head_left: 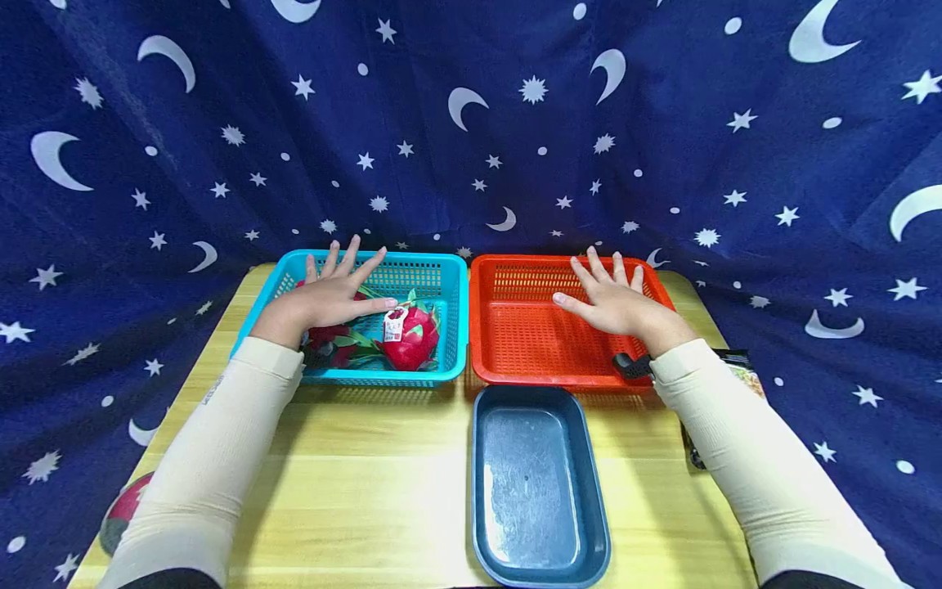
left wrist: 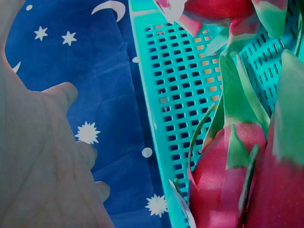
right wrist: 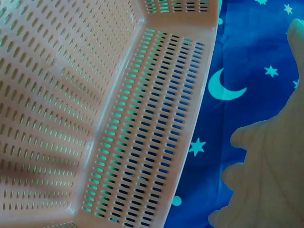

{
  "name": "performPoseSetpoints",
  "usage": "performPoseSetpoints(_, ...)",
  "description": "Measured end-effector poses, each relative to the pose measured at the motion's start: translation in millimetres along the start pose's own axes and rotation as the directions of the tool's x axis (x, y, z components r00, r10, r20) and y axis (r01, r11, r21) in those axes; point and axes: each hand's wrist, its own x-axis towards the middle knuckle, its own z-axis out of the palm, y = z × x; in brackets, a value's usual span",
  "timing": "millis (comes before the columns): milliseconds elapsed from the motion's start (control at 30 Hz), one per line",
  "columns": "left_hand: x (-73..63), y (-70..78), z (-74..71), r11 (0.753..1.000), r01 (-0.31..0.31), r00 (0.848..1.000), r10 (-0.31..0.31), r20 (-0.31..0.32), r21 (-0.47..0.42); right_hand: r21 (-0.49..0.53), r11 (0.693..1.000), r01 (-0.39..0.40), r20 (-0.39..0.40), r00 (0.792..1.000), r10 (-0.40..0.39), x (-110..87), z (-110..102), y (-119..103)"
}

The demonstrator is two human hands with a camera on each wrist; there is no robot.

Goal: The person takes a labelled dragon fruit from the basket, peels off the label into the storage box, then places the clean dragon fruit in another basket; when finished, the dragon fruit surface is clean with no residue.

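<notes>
My left hand [head_left: 334, 296] is spread over the turquoise basket [head_left: 455, 327], fingers straight and holding nothing. Inside that basket lie several dragon fruits; one, a pink dragon fruit [head_left: 414, 343] with green scales and a white tag [head_left: 393, 325], sits right of the hand. The left wrist view shows another dragon fruit [left wrist: 223, 180] close up beside the basket's slotted wall. Over the red basket [head_left: 515, 343], which has nothing in it, my right hand [head_left: 618, 304] is likewise spread, palm down, with fingers straight. The right wrist view shows the perforated basket wall [right wrist: 142, 133] beside that hand.
A dark blue-grey tray [head_left: 540, 483] stands in front of the red basket on the wooden table [head_left: 383, 474]. A black package [head_left: 739, 368] lies partly behind the right forearm. A red and grey round object [head_left: 125, 511] is at the left edge. A star-patterned cloth [head_left: 412, 123] hangs behind.
</notes>
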Motion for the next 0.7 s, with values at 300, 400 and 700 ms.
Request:
performPoseSetpoints(300, -7.3, -0.4, 2.1, 0.999, -0.022, 0.999, 0.021, -0.039, -0.026, 0.032, 0.999, 0.006, 0.011, 1.000, -0.006, -1.1, 4.9, 0.0)
performPoseSetpoints(400, -22.4, 5.3, 3.7, 0.989, -0.109, 0.981, 0.090, -0.170, -0.104, 0.031, 0.999, 0.020, 0.018, 1.000, -0.021, 0.8, 8.3, -3.2)
performPoseSetpoints(700, -77.2, 36.6, 40.9, 0.767, -0.435, 0.474, -0.251, -0.844, -0.472, 0.038, 0.995, 0.087, -0.003, 0.996, -0.087, 11.7, 12.8, -27.1)
